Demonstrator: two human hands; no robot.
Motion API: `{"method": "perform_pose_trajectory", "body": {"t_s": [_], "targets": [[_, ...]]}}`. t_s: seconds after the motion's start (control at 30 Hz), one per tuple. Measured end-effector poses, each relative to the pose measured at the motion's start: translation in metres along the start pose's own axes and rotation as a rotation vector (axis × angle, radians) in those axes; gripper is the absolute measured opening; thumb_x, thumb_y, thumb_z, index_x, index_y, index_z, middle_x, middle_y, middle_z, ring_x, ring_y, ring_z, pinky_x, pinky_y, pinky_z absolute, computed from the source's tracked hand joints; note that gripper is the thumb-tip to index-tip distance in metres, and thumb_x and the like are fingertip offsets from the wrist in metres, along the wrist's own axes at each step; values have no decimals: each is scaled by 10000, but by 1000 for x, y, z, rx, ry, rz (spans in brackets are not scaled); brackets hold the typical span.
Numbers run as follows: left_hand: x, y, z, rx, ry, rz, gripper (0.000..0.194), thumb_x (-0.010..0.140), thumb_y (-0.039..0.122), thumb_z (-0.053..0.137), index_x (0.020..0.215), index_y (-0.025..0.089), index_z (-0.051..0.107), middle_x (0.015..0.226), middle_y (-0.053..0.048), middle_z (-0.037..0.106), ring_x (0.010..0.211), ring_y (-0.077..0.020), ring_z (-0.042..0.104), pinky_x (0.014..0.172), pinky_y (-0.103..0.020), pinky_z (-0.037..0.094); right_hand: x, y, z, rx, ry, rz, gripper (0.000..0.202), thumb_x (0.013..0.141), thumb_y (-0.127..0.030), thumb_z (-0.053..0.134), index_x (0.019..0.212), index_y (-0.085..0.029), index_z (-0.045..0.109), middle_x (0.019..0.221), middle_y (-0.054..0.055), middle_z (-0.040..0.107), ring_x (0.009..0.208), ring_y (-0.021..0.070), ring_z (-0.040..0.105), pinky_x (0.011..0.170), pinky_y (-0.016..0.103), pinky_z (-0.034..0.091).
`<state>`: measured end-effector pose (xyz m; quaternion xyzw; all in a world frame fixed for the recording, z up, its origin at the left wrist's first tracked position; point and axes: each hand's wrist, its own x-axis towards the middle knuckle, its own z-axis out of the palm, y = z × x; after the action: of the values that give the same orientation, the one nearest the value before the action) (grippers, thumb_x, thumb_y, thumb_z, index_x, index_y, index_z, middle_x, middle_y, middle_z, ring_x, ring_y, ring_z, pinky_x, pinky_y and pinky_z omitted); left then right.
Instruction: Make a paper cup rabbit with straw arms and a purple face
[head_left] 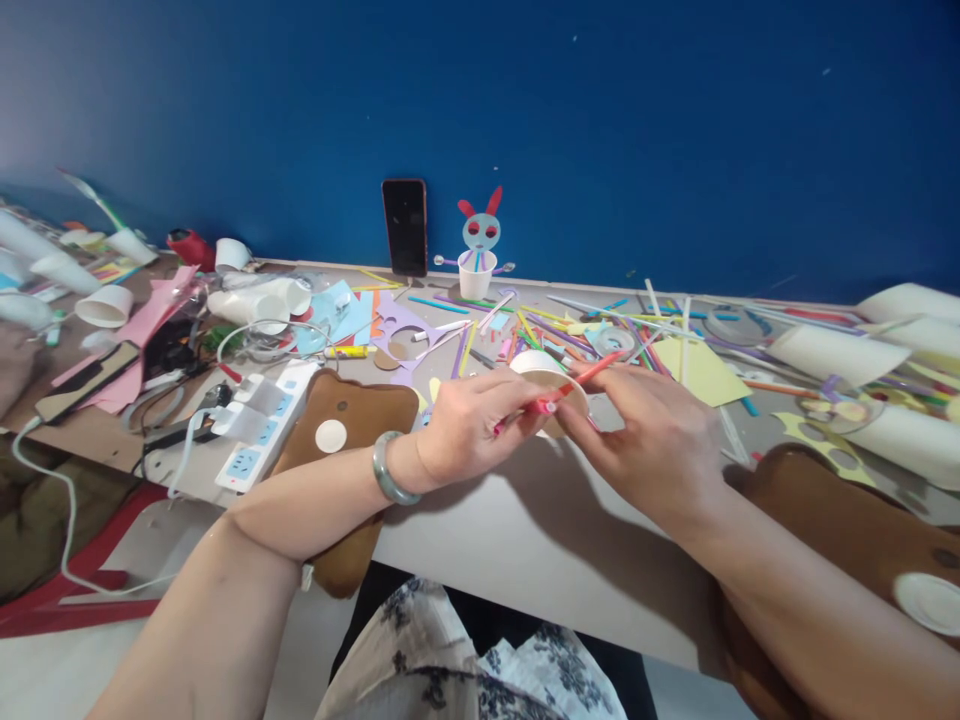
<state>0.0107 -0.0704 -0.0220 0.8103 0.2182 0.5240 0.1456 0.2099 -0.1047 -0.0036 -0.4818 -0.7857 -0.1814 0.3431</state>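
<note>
Above the front of the table, both hands work close together at a white paper cup (pixel 536 368) that is tipped on its side. My right hand (pixel 649 430) is closed around the cup's right side, with the thumb near its rim. A thin red straw (pixel 592 370) slants across the cup's mouth, its upper end by the right fingers. My left hand (pixel 476 420) pinches the lower end of the straw, where a pinkish-red piece with a pale tip shows between the fingers. Whether that piece is part of the straw I cannot tell. The fingers partly hide the cup.
Against the blue wall stand a phone (pixel 406 228) and a paper-cup rabbit figure (pixel 477 275). Colored straws and paper scraps cover the table's back. A power strip (pixel 266 430) and brown cushion (pixel 352 395) lie left; another brown cushion (pixel 810 520) and paper cups (pixel 840 355) lie right.
</note>
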Motion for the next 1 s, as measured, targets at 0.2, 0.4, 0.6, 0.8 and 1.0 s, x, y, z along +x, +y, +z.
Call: {"method": "perform_pose_trajectory", "body": {"t_s": [0.2, 0.4, 0.6, 0.8, 1.0], "targets": [[0, 6, -1, 2, -19, 17, 129, 987, 206, 586, 1014, 184, 710, 881, -37, 773, 767, -105, 712, 669, -194, 544, 0, -3, 0, -1, 71, -109, 95, 963, -258, 648, 991, -185, 700, 836, 84, 777, 761, 233, 720, 852, 374, 535], [-1, 9, 0, 26, -52, 0, 134, 993, 207, 574, 1017, 173, 701, 917, -50, 780, 804, -114, 726, 710, -203, 571, 0, -7, -5, -105, 32, -226, 66, 950, -179, 625, 945, -145, 681, 713, 78, 723, 689, 228, 689, 775, 349, 519], [0, 12, -2, 2, -94, -42, 176, 1001, 247, 582, 874, 172, 678, 849, -52, 768, 799, -125, 722, 714, -223, 570, -2, -10, -3, -66, -12, -236, 127, 935, -107, 557, 889, -153, 666, 701, 68, 710, 695, 219, 683, 755, 330, 501], [5, 1, -4, -119, -93, -172, 180, 978, 348, 633, 953, 179, 691, 851, -33, 743, 662, -90, 626, 623, -214, 515, -1, -3, 1, 117, -60, -22, 118, 972, -283, 595, 976, -187, 665, 839, 62, 745, 722, 211, 689, 636, 319, 460], [12, -10, -2, -333, -58, -368, 337, 951, 494, 647, 834, 181, 610, 693, 23, 594, 565, -70, 463, 529, -212, 427, 9, -1, 1, 542, -122, 389, 293, 895, -510, 703, 902, -230, 618, 756, 10, 621, 579, 146, 539, 525, 297, 430]]}}
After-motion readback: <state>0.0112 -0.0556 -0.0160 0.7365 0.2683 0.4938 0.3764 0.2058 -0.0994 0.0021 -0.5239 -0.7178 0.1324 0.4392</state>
